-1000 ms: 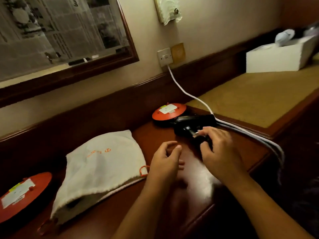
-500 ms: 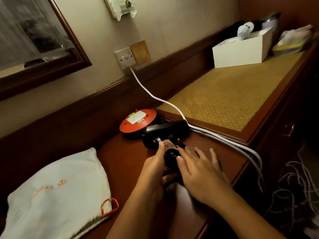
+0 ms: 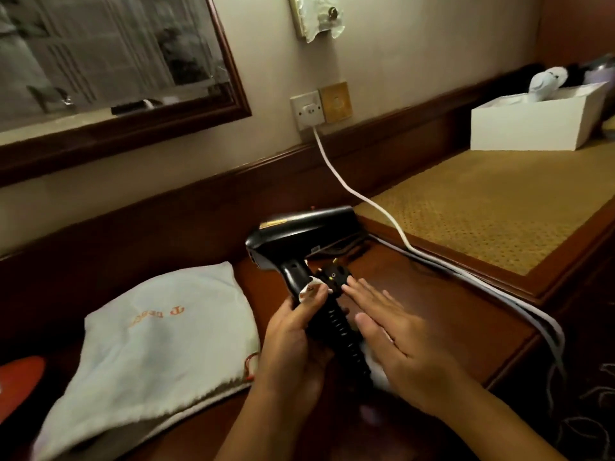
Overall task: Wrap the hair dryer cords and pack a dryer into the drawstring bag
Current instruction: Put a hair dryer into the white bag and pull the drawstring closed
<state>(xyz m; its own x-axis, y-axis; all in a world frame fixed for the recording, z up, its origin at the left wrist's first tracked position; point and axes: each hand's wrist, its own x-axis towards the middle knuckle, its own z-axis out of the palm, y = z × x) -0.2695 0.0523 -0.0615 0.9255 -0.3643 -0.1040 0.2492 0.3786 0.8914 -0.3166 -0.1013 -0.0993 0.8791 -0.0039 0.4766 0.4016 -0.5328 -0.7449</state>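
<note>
The hair dryer (image 3: pixel 299 237) is black. The drawstring bag (image 3: pixel 159 334) is white with orange letters. The worktop (image 3: pixel 432 304) is reddish-brown wood.

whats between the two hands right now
Head view: the hair dryer's handle, seemingly cord-wound, with the plug near its top. The left hand grips it; the right hand is open beside it.

left hand (image 3: pixel 293 337) low and centre, fingers curled, thumb pressed on top, gripping the dryer handle (image 3: pixel 294 277). right hand (image 3: pixel 399 344) just beside it, flat, fingers straight and slightly fanned, pointing up-left. left forearm (image 3: pixel 253 427) and right forearm (image 3: pixel 492 424) bare, rising from the bottom edge.
</note>
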